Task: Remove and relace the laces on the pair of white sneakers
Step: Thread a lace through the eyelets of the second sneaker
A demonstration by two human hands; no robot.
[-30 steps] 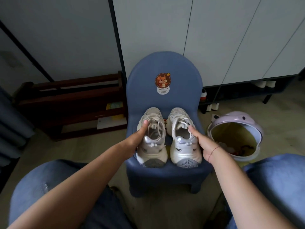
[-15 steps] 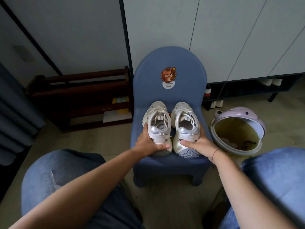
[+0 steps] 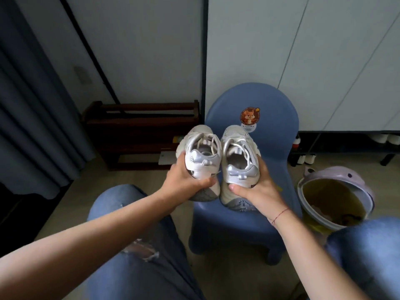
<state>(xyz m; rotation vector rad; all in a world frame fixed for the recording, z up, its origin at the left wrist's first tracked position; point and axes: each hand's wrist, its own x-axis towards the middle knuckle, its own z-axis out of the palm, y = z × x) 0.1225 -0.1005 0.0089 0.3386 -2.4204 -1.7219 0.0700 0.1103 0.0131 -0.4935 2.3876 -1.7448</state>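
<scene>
**Left hand (image 3: 186,182) and right hand (image 3: 257,189) raise the sneakers off the chair**

Each hand is wrapped round the heel of one shoe, thumb across the back and fingers curled under the sole. Half a second ago the same grips were closing while the pair sat flat on the seat. Now the left sneaker (image 3: 201,154) hangs in the air beyond the seat's left edge. The right sneaker (image 3: 238,152) is tipped toe-up over the seat, and I cannot tell whether its sole has fully cleared the seat. Both heels face the person and both toes point away.

That reads as the fetch step, bringing the pair to the lap. The laces (image 3: 211,140) are threaded through the eyelets on both shoes, so nothing has been undone yet. One hand will have to let go of its shoe before any unlacing can start.

The knees, in blue jeans (image 3: 121,202), sit just below the forearms and offer a resting place. Behind the shoes is the small blue chair (image 3: 270,100), with a squirrel sticker (image 3: 250,115) on its back. Just beside it on the right stands an open lilac bin (image 3: 337,176), lined with a bag, where a loose lace could fall. A dark wooden rack (image 3: 140,126) stands to the left against the wall, and pale cabinet doors (image 3: 303,50) close the view.
</scene>
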